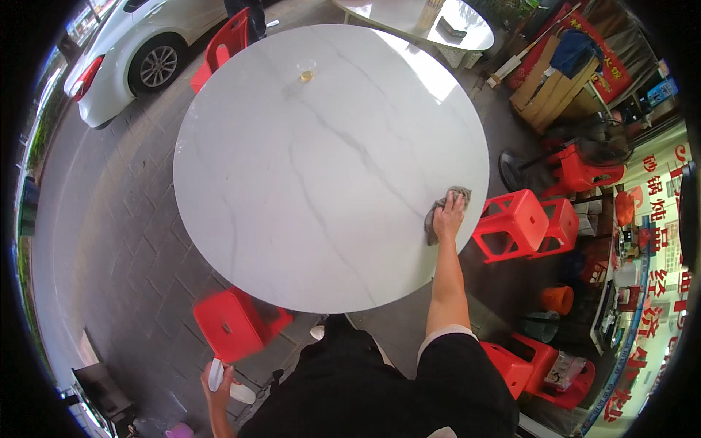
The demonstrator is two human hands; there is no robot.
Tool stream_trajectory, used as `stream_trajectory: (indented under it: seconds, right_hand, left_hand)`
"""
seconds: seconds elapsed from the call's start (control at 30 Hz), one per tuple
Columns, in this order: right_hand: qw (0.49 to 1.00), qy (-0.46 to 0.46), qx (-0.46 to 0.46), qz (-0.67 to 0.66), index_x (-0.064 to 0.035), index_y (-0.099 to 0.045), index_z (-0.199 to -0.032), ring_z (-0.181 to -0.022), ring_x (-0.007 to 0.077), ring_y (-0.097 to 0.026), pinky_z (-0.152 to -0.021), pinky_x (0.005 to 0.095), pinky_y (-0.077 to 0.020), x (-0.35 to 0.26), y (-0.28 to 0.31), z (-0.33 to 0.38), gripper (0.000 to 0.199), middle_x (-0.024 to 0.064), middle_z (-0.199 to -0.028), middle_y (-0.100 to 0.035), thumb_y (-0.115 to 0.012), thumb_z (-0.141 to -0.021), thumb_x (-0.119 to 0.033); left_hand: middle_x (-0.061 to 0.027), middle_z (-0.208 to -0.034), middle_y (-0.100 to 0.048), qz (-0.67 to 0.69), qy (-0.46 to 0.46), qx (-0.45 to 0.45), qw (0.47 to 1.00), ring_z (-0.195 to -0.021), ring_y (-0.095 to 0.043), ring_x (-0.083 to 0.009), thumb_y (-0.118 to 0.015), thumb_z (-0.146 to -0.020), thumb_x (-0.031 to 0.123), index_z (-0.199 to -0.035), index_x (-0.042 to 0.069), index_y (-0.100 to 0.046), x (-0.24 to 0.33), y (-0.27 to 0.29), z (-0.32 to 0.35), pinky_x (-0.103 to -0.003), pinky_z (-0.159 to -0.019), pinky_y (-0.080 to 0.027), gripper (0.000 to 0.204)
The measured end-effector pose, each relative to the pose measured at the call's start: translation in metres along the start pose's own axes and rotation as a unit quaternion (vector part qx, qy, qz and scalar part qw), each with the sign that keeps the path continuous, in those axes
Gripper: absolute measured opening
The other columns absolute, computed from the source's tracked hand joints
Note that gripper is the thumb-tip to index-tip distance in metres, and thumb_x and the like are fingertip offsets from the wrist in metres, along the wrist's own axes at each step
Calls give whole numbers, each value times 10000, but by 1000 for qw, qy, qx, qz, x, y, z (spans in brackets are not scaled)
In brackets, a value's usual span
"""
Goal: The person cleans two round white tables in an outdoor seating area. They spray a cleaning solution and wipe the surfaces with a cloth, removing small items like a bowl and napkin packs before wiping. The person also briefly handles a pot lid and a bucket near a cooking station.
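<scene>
My right hand (448, 217) presses a crumpled grey cloth (431, 226) against the right side of a round white marbled table (328, 168). Its fingers are bent over the cloth. Down at the lower left, my left hand (217, 390) is closed around a white bottle (242, 393), which looks like a spray bottle; the fingers partly cover it. On the far part of the table stands a small clear glass (307, 73) with a little yellowish liquid in it.
A red stool (230, 325) stands by the table's near left edge, more red stools (515, 223) at its right. A red chair (226, 44) is at the far left, near a parked white car (139, 58). Behind is another white table (409, 18); a black fan (606, 142) stands right.
</scene>
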State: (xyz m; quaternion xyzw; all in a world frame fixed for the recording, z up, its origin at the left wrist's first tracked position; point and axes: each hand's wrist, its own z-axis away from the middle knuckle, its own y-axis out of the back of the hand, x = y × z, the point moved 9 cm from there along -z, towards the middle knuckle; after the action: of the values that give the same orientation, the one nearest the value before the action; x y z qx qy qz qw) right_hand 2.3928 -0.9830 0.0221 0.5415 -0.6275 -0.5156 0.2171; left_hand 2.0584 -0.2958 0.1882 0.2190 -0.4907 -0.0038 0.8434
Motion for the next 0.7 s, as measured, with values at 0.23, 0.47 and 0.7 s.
stream_trajectory:
  seconds: [0.23, 0.47, 0.7]
  right_hand:
    - [976, 194, -57, 74, -23, -397, -1367, -1365, 338, -268, -1088, 476, -250, -130, -79, -42, 563, 196, -1452, -334, -451, -890, -318]
    - [906, 337, -155, -204, -81, -515, -1276, -1341, 271, -334, -1104, 419, -265, -383, -51, 148, 400, 109, -1418, -415, -461, -892, -177]
    - [820, 131, -220, -512, -61, -549, -1164, -1066, 310, -514, -935, 395, -420, -386, 5, 186, 384, 142, -1112, -558, -530, -789, 17]
  left_hand:
    - [-44, -664, -552, -37, 30, -30, 998, -525, -578, -116, -650, -820, 44, -865, -9, -561, 2, -21, -25, -286, -490, -526, 114]
    - [-41, -663, -554, -19, 6, -20, 1000, -568, -570, -106, -647, -838, 66, -875, -6, -569, 38, -35, -32, -278, -517, -518, 113]
    - [-34, -661, -553, -40, -42, -27, 998, -566, -562, -98, -643, -853, 85, -862, 0, -564, 62, -28, -35, -263, -534, -506, 116]
